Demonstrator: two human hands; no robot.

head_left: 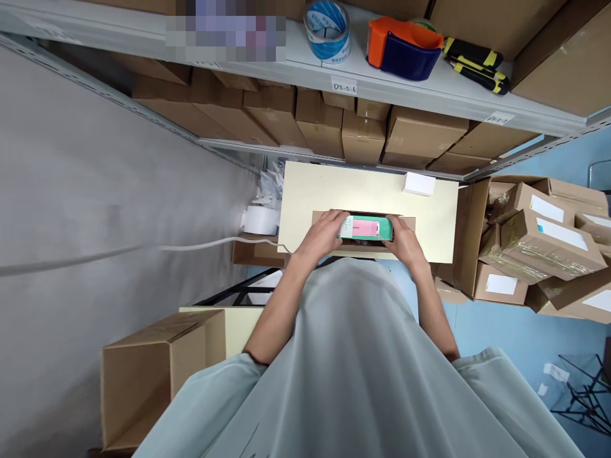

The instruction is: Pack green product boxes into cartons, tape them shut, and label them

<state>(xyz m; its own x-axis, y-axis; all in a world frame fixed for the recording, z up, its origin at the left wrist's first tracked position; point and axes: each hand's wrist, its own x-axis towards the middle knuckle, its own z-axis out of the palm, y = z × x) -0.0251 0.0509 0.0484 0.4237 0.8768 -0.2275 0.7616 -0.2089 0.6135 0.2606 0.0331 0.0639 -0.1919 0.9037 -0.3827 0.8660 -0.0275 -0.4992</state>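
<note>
A small green box with a pink item pictured or set on its face (365,228) lies lengthwise between my hands, over an open brown carton (408,222) on the cream table (334,184). My left hand (327,234) grips the box's left end, its fingers bent over the edge. At the right end, my right hand (403,240) holds the box the same way. The carton's inside is mostly hidden under the box. A small white box (419,184) rests near the table's back right.
The shelf edge (296,63) above the table bears blue tape (327,30), an orange and navy tape dispenser (405,48) and black-yellow cutters (477,63). Packed cartons (548,235) stand right. A cable (214,243) crosses from the left; an open carton (138,388) sits lower left.
</note>
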